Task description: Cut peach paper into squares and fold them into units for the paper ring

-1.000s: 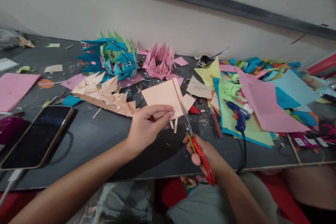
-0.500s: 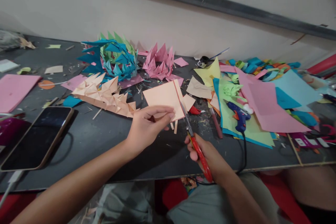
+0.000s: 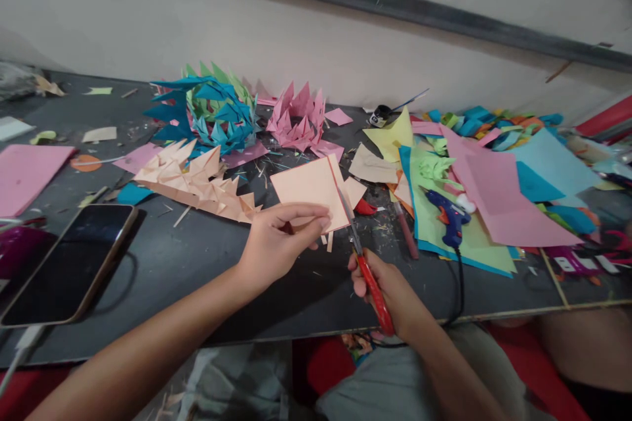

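Note:
Between the thumb and fingers of my left hand (image 3: 279, 237) is a peach sheet of paper (image 3: 306, 184), pinched at its near edge and raised above the table. A red-brown line runs along the paper's right side. My right hand (image 3: 388, 286) is wrapped round red-handled scissors (image 3: 374, 293). Their blades lie along the paper's right margin, near its lower right corner. To the left of the sheet rests a folded peach strip of pointed paper pieces (image 3: 197, 184). Behind it stand a blue and green spiky paper ring (image 3: 224, 122) and a pink one (image 3: 299, 122).
A phone (image 3: 69, 263) on a cable lies at the left, near pink paper (image 3: 32, 174). On the right, a blue glue gun (image 3: 449, 217) rests on coloured sheets, its cord running over the front edge. A small black pot (image 3: 380, 116) with a brush stands near the wall.
The scissors' blades have closed together more, and the handles have drawn closer. The paper has dropped slightly; my left hand keeps its pinch.

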Tool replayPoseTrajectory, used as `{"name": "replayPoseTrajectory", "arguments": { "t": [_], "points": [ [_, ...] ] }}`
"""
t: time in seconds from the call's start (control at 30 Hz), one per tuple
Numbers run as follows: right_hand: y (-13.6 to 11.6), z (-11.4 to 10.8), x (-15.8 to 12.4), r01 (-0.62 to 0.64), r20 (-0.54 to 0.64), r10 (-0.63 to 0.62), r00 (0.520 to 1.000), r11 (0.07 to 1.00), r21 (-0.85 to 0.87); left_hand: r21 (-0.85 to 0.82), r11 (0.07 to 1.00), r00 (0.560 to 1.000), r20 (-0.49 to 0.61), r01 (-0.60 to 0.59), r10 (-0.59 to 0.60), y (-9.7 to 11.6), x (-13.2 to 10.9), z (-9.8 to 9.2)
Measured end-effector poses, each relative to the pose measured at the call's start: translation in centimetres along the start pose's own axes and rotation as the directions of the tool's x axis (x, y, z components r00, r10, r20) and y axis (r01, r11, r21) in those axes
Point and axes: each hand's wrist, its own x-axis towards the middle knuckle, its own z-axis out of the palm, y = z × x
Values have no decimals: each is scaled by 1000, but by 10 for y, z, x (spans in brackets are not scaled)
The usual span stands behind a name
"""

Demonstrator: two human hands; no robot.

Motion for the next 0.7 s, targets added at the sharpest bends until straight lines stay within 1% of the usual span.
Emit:
{"name": "replayPoseTrajectory", "arguments": {
  "t": [0.13,0.27,0.4,0.57,0.7],
  "points": [
    [-10,1,-7,28,8,-29,1000,999,34,8,1000,1000,10,-13,13,0,0,0],
    [-14,3,-7,18,-5,-18,1000,998,64,20,1000,999,51,-16,15,1,0,1],
    [-8,6,0,-29,-56,34,998,997,78,27,1000,999,51,-13,11,1,0,1],
    [0,6,5,29,-51,-24,998,995,94,63,998,994,110,-16,9,-4,-3,2],
    [4,4,7,12,-73,-8,997,998,57,62,998,993,121,-9,2,-6,-5,2]
  ]
}}
